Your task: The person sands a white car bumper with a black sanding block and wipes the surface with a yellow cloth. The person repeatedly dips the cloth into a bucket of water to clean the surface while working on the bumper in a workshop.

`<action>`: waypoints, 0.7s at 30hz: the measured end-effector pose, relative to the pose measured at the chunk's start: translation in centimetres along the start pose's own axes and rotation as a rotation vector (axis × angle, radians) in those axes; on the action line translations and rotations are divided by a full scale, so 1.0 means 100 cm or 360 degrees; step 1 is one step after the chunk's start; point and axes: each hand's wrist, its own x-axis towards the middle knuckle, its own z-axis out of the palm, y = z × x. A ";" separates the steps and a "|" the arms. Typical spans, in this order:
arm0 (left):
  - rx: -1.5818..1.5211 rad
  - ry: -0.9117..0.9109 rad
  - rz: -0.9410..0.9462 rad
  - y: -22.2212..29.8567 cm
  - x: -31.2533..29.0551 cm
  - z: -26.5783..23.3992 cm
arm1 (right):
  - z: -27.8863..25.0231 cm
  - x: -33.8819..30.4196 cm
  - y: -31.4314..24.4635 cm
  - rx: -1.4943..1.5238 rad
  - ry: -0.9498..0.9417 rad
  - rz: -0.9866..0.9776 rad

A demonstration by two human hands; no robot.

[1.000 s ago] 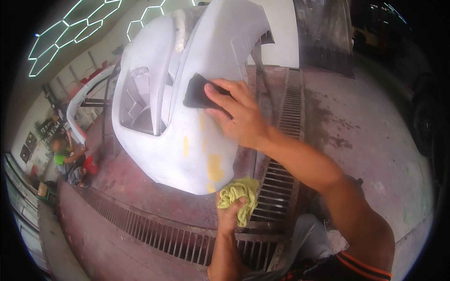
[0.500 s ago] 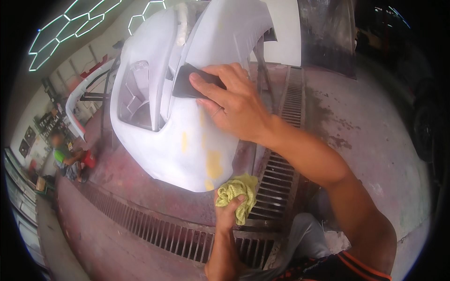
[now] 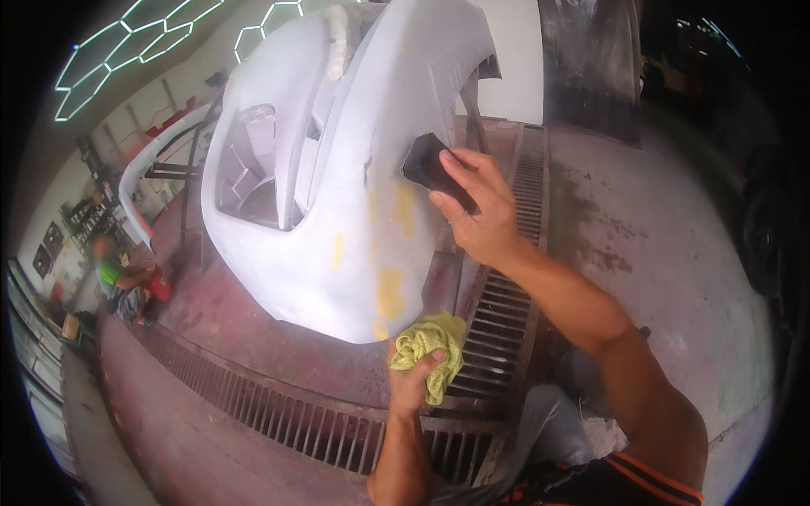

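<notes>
A large white-primed car bumper (image 3: pixel 291 274) stands in front of me, with yellowish patches along its near corner. My right hand (image 3: pixel 491 219) is closed on a dark sanding block (image 3: pixel 426 164), which lies against the bumper's right-hand side, above the yellow patches. Thumb and fingers grip its right end. Low down, just under the bumper's bottom corner, my left hand (image 3: pixel 408 386) is closed round a crumpled yellow-green cloth (image 3: pixel 434 344). The cloth hides most of that hand's fingers.
A slotted floor drain (image 3: pixel 494 325) runs below and to the right of the bumper. Its supporting stand shows behind. At the far left a person (image 3: pixel 122 282) crouches beside a red bucket (image 3: pixel 159 285). Another bumper (image 3: pixel 139 181) rests on a rack there.
My right hand has moved the sanding block rightward and slightly down, from the bumper's front ridge to its side. The left hand and cloth have hardly moved.
</notes>
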 end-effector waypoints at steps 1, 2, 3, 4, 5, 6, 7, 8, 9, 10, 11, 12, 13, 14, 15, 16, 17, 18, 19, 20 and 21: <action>-0.0011 0.0028 -0.0012 0.001 -0.002 0.000 | 0.001 0.008 -0.004 0.0027 0.0077 0.0037; -0.0023 0.0054 -0.0023 0.001 -0.003 0.000 | 0.003 0.019 -0.009 0.0053 0.0153 0.0075; -0.0021 0.0054 0.0000 0.001 -0.003 -0.002 | 0.009 0.036 -0.016 0.0078 0.0163 0.0042; -0.0020 0.0056 0.0022 -0.001 -0.004 -0.005 | 0.019 0.048 -0.023 0.0089 0.0168 0.0003; -0.0021 0.0063 0.0042 -0.001 -0.004 -0.008 | 0.031 0.059 -0.029 0.0104 0.0170 -0.0033; -0.0032 0.0053 0.0014 -0.002 -0.004 -0.007 | 0.035 0.064 -0.032 0.0097 0.0161 -0.0075; -0.0042 0.0044 -0.0014 -0.002 -0.004 -0.007 | 0.039 0.059 -0.032 -0.0020 0.0095 -0.0161; -0.0050 0.0038 -0.0041 -0.003 -0.004 -0.006 | 0.035 0.047 -0.035 -0.0022 0.0035 -0.0177; -0.0045 0.0043 -0.0036 -0.004 -0.005 -0.006 | 0.030 0.031 -0.041 -0.0008 -0.0015 -0.0195; -0.0034 0.0050 -0.0021 -0.003 -0.004 -0.004 | 0.025 0.018 -0.045 0.0011 -0.0059 -0.0219; -0.0024 0.0055 -0.0006 -0.003 -0.004 -0.003 | 0.020 0.007 -0.044 0.0039 -0.0089 -0.0245; -0.0020 0.0063 0.0001 -0.002 -0.004 -0.002 | 0.020 0.012 -0.044 0.0020 -0.0081 -0.0259; -0.0029 0.0061 0.0024 -0.002 -0.003 -0.001 | 0.020 0.021 -0.042 -0.0001 -0.0075 -0.0274; -0.0039 0.0057 0.0046 -0.001 -0.002 0.001 | 0.019 0.033 -0.039 -0.0023 -0.0068 -0.0289; -0.0043 0.0055 0.0059 -0.001 -0.002 0.000 | 0.024 0.050 -0.038 -0.0095 -0.0074 -0.0216; -0.0058 0.0046 0.0032 -0.002 -0.002 -0.001 | 0.027 0.069 -0.040 -0.0155 -0.0073 -0.0127; -0.0074 0.0037 0.0005 -0.004 -0.002 -0.004 | 0.028 0.078 -0.038 -0.0178 -0.0076 -0.0146; -0.0087 0.0033 -0.0022 -0.004 -0.004 -0.008 | 0.030 0.081 -0.039 -0.0196 -0.0079 -0.0162; -0.0065 0.0020 -0.0036 -0.004 -0.005 -0.010 | 0.027 0.072 -0.039 -0.0177 -0.0097 -0.0196; -0.0043 0.0009 -0.0050 -0.003 -0.005 -0.013 | 0.022 0.056 -0.040 -0.0156 -0.0115 -0.0231; -0.0030 -0.0005 -0.0052 -0.002 -0.004 -0.010 | 0.018 0.052 -0.041 -0.0135 -0.0136 -0.0281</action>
